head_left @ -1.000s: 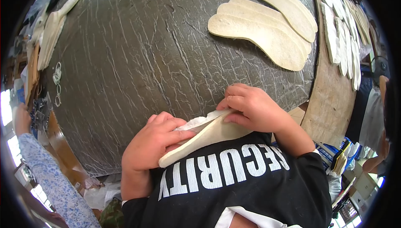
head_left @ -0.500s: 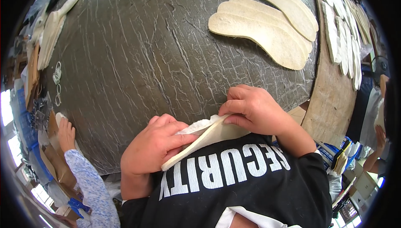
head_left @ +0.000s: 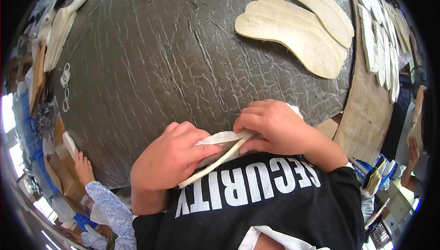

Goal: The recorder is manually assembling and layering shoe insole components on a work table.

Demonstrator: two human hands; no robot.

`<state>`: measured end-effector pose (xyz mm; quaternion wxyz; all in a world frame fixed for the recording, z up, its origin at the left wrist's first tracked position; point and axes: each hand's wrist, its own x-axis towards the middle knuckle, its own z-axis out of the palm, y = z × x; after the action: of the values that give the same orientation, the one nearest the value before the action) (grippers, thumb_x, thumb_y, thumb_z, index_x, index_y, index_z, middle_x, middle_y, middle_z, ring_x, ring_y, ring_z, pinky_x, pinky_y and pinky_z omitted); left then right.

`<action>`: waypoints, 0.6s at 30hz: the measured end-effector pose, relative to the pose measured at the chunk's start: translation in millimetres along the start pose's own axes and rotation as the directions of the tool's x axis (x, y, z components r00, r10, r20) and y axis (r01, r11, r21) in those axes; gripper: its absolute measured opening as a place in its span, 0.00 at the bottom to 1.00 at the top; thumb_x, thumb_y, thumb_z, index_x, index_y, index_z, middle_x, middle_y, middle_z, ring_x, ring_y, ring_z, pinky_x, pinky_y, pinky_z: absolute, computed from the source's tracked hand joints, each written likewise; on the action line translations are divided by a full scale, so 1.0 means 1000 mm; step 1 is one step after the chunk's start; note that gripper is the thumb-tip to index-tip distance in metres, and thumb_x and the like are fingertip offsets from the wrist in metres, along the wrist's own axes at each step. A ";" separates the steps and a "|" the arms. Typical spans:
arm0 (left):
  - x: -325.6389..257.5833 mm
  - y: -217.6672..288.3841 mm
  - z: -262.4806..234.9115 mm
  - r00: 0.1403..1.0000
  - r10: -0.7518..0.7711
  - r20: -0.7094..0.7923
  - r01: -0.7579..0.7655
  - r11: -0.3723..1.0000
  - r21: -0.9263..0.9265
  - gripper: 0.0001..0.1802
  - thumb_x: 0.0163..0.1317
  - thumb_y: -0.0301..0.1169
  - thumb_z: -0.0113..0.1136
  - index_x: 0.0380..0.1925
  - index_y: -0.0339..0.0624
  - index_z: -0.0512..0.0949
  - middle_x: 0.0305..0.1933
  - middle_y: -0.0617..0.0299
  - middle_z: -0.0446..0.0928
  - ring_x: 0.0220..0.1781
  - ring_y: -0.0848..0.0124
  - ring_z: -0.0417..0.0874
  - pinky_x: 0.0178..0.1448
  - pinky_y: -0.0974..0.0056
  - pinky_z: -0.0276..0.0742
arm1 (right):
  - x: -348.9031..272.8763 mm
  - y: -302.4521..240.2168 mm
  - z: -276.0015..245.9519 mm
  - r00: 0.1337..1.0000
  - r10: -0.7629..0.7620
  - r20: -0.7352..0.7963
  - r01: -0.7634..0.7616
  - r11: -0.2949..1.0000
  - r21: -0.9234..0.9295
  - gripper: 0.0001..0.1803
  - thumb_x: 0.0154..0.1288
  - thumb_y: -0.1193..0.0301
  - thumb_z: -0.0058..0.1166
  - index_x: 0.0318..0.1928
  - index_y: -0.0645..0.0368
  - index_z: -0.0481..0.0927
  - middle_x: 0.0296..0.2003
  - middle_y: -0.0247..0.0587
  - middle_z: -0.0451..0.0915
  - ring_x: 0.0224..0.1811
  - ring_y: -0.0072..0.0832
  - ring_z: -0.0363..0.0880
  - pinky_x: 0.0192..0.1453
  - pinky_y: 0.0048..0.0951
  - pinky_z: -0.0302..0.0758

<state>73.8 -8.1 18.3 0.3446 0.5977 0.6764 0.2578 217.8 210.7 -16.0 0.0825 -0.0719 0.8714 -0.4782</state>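
At the table's near edge, close to my body, both hands grip a cream felt insole held on its edge. A thin white fluffy layer lies along its far side, with a gap between the two. My left hand is closed round the left part, its thumb inside the gap. Thumb and fingers of my right hand pinch the layers together further right. Past the right knuckles a white end sticks out. The part of the insole beneath my right hand is hidden.
Several cream insoles lie overlapped at the far right of the dark, wrinkled table. White insoles line a brown board on the right. Rubber bands lie left. A co-worker's hand is at the left edge.
My right hand has slid a little left along the insole, and a white end now shows beyond it. The layers are closer together there. The co-worker's hand has moved down and slightly right.
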 end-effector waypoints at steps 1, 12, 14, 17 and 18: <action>0.000 -0.001 0.000 1.000 0.009 -0.002 -0.009 1.000 -0.005 0.16 0.53 0.28 0.62 0.44 0.49 0.82 0.43 0.62 0.79 0.45 0.62 0.75 0.50 0.58 0.68 | -0.001 0.000 0.001 1.000 -0.010 -0.009 0.010 1.000 -0.003 0.19 0.50 0.61 0.67 0.40 0.56 0.78 0.33 0.41 0.80 0.39 0.43 0.79 0.45 0.41 0.74; 0.006 0.009 -0.012 0.996 0.034 0.082 -0.039 0.998 0.057 0.16 0.55 0.31 0.57 0.46 0.49 0.82 0.42 0.62 0.78 0.42 0.62 0.74 0.49 0.59 0.67 | -0.004 -0.005 0.008 0.999 0.018 -0.029 -0.021 0.995 -0.099 0.20 0.55 0.55 0.62 0.41 0.56 0.77 0.31 0.40 0.78 0.37 0.43 0.79 0.40 0.42 0.75; 0.005 0.010 -0.012 0.996 0.033 0.080 -0.038 0.997 0.064 0.17 0.56 0.31 0.57 0.46 0.49 0.82 0.42 0.62 0.78 0.42 0.62 0.74 0.49 0.59 0.67 | -0.004 -0.006 0.007 1.000 0.027 -0.015 -0.029 0.994 -0.109 0.19 0.56 0.56 0.62 0.42 0.56 0.78 0.31 0.40 0.79 0.38 0.42 0.79 0.41 0.41 0.75; 0.005 0.011 -0.011 0.997 0.039 0.070 -0.045 0.996 0.078 0.17 0.56 0.31 0.56 0.47 0.49 0.81 0.41 0.62 0.78 0.42 0.62 0.74 0.49 0.60 0.67 | -0.004 -0.006 0.009 1.000 0.015 -0.023 -0.017 0.993 -0.117 0.18 0.56 0.56 0.61 0.41 0.55 0.79 0.30 0.40 0.79 0.37 0.41 0.79 0.40 0.41 0.75; 0.005 0.012 -0.012 0.997 0.037 0.073 -0.043 0.996 0.082 0.18 0.56 0.31 0.56 0.47 0.49 0.81 0.41 0.62 0.78 0.42 0.63 0.74 0.48 0.60 0.67 | -0.004 -0.005 0.009 0.999 0.008 -0.033 -0.011 0.993 -0.118 0.18 0.56 0.56 0.62 0.40 0.55 0.79 0.30 0.39 0.78 0.36 0.41 0.79 0.38 0.41 0.75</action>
<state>72.3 -0.4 33.9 0.3379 0.6338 0.6618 0.2148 223.8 201.1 -16.2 0.0661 -0.0647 0.8997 -0.4265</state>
